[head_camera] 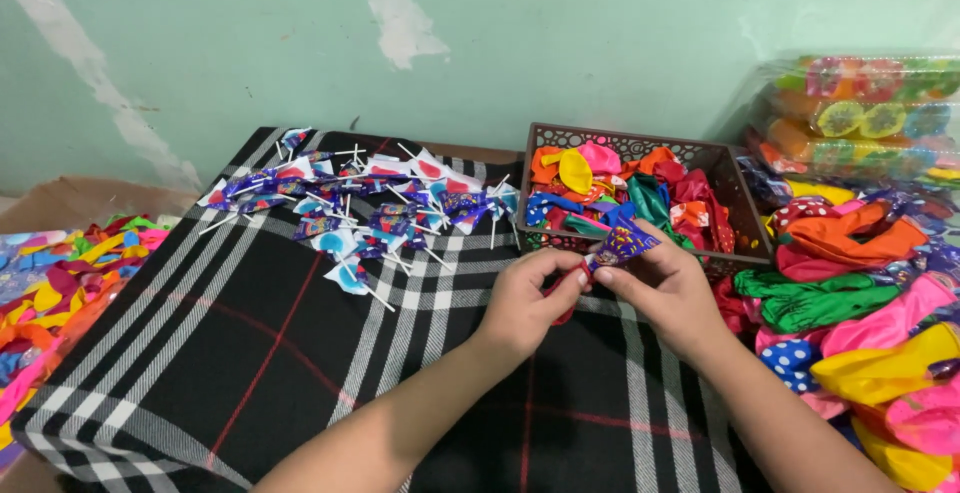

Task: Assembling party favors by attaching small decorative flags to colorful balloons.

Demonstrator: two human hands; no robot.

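Both hands meet over the plaid cloth (300, 353), just in front of the basket (640, 143). Left hand (525, 303) and right hand (665, 288) are together, fingertips touching, both pinched on one lollipop (620, 245) (blue-purple wrapper, sticking up between the thumbs). A bit of red balloon (566, 308) shows under the left fingers, against the lollipop; can't tell which hand actually grips it. The lollipop's stick is hidden by the fingers.

Around them:
- Lollipop pile (370, 198) spread on the far part of the cloth, left of the basket, white sticks pointing all ways. Well apart from the hands.
- Basket is dark brown, perforated rim, full of flat balloons (600, 173) in mixed colours: orange, yellow, pink, red, green, blue.
- Loose balloons (850, 293) heaped on the right, beside the right forearm: orange, green, pink, yellow, one blue with white dots.
- More balloons (50, 293) on the left, off the cloth edge.
- Clear packs (860, 113) of coloured sweets stacked far right, against the green wall (250, 33).

Cloth is black with white and red lines, bare where the forearms lie.
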